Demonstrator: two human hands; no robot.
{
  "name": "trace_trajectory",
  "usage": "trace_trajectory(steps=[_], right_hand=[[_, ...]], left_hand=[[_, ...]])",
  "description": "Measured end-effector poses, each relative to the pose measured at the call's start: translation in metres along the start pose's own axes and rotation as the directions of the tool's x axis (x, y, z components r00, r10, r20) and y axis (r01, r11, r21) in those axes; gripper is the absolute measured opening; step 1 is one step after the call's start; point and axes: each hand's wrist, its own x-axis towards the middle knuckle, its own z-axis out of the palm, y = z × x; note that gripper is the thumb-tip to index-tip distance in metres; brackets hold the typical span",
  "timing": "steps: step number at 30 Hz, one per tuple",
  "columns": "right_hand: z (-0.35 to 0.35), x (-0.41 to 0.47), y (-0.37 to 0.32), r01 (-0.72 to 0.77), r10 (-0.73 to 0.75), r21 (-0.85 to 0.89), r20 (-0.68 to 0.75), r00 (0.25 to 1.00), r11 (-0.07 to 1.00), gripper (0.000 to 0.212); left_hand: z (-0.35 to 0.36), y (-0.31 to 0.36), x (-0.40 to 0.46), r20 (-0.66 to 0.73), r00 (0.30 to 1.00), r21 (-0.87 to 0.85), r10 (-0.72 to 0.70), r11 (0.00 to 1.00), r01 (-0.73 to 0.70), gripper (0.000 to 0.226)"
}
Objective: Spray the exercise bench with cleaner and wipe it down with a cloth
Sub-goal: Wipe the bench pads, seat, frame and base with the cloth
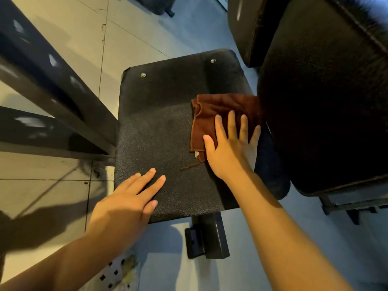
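Wiping stage looks to be underway; no spray bottle in view, so can't tell if spraying is done, tho the seat pad shows no obvious wet streaks or droplets in this light. Judging by cloth position, the right part of the pad is being covered now, w/ the left and far strip near the bolts prob. still to do, plus the big backrest.

Nearest: left hand (126, 203) is lying flat on the near-left corner of the seat pad (159, 133), fingers straight and slightly spread, holding nothing, seemingly just bracing.

Further in: right hand (228, 145) is pressing down on the brown cloth (212, 114), fingers extended and fanned, palm partly on the cloth's near edge and partly on the pad. Not gripping or bunching it, more a flat-palm push. A loose thread (189, 166) from the cloth is trailing on the pad just beside the wrist.

Cloth is sitting on the pad's right side, its far-right edge touching or going under the backrest (327, 101); can't tell which.

Beyond: two bolts (143, 75) at the pad's far edge, a dark frame beam (52, 80) to the left, tiled floor (130, 24) past that.
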Motion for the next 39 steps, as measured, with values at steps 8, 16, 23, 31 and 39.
trace_trajectory(steps=[8, 16, 23, 31, 39], right_hand=[[0.012, -0.072, -0.020, 0.183, -0.167, 0.284, -0.080, 0.983, 0.941, 0.078], [0.002, -0.050, -0.005, 0.060, 0.106, 0.428, -0.353, 0.930, 0.902, 0.039], [-0.010, -0.038, 0.002, 0.007, 0.116, 0.546, -0.190, 0.975, 0.838, 0.031], [-0.032, -0.064, -0.004, 0.211, -0.038, 0.892, -0.214, 0.976, 0.399, 0.029], [-0.053, -0.097, 0.003, 0.235, -0.094, 0.886, -0.215, 0.972, 0.400, 0.037]], left_hand=[[-0.022, 0.004, 0.015, -0.046, 0.992, -0.222, -0.121, 0.969, 0.108, 0.074], [-0.030, 0.042, 0.076, -0.129, 0.991, -0.275, -0.046, 0.961, 0.009, 0.046], [-0.032, 0.037, 0.081, -0.140, 0.971, -0.402, -0.192, 0.908, 0.121, 0.055], [-0.053, 0.016, 0.067, -0.013, 0.974, -0.468, -0.227, 0.862, 0.194, 0.061], [-0.110, 0.002, 0.019, -0.119, 0.975, -0.347, -0.190, 0.928, 0.138, 0.030]])
